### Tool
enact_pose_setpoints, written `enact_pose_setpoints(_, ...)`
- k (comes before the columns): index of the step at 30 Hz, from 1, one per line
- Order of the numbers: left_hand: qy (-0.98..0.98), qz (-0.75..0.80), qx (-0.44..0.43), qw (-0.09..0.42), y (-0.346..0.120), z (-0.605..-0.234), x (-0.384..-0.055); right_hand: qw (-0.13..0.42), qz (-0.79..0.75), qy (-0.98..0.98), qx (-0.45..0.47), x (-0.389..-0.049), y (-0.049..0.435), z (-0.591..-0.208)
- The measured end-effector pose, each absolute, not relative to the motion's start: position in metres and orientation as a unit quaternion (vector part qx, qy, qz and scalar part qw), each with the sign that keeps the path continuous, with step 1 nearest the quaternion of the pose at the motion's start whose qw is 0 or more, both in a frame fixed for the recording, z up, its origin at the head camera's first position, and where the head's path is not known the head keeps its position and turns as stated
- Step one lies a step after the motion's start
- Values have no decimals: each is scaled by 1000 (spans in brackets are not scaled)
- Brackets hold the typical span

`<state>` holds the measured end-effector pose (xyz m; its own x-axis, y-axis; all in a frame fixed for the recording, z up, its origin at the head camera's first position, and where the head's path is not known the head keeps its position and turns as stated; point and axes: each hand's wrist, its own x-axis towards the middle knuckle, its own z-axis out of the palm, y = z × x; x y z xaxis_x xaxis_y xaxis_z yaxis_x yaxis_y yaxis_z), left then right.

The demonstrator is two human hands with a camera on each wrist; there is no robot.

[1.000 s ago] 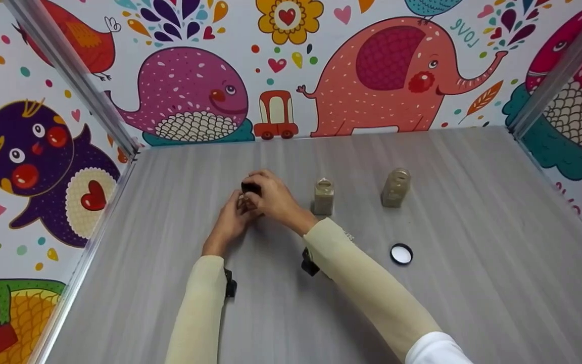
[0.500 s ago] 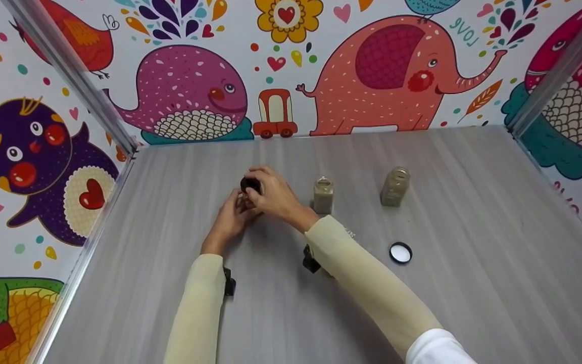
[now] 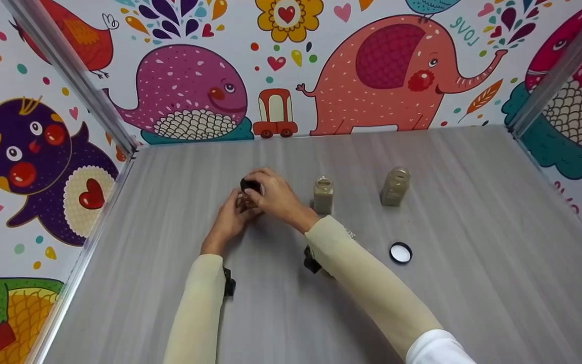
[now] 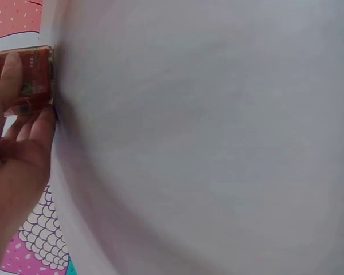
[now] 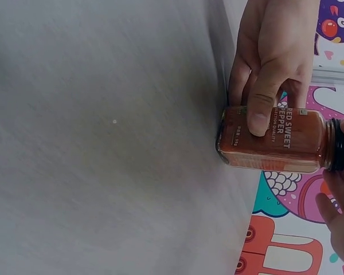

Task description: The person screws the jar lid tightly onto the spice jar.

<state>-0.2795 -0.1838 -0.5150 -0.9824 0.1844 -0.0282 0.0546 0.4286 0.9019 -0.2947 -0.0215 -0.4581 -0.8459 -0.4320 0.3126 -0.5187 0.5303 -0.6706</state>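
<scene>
Little has moved. Right hand (image 3: 280, 196) grips the lid (image 5: 338, 145), left hand (image 3: 230, 221) the reddish jar (image 5: 301, 140) marked "RED SWEET PEPPER".

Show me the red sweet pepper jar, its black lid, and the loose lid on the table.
Red sweet pepper jar (image 5: 286, 144): right wrist view, side of the body.
Black lid (image 5: 337, 144): right wrist view, side wall.
Loose lid (image 3: 400, 253): head view, white inner face.

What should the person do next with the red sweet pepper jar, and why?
I'd probably twist the black lid with the right hand, since it pinches that lid at the neck while the left hand grips the jar. Two other jars stand lidless, hinting at unscrewing, though direction isn't certain.
</scene>
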Motion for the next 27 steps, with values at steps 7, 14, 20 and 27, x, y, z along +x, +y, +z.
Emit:
enact_pose_setpoints(7,835,543,72,58,-185,-515,-278,45,402,-876,262,-295,-22,-457)
enact_pose_setpoints(14,835,543,70,52,-185,-514,-277,44,405,-872,270,-297,-21,-459)
enact_pose_setpoints(20,836,542,55,61,-188,-515,-278,35,411,-870,271,-297,-22,-458)
enact_pose_setpoints(27,834,545,59,65,-186,-517,-280,24,419,-873,247,-298,-19,-458)
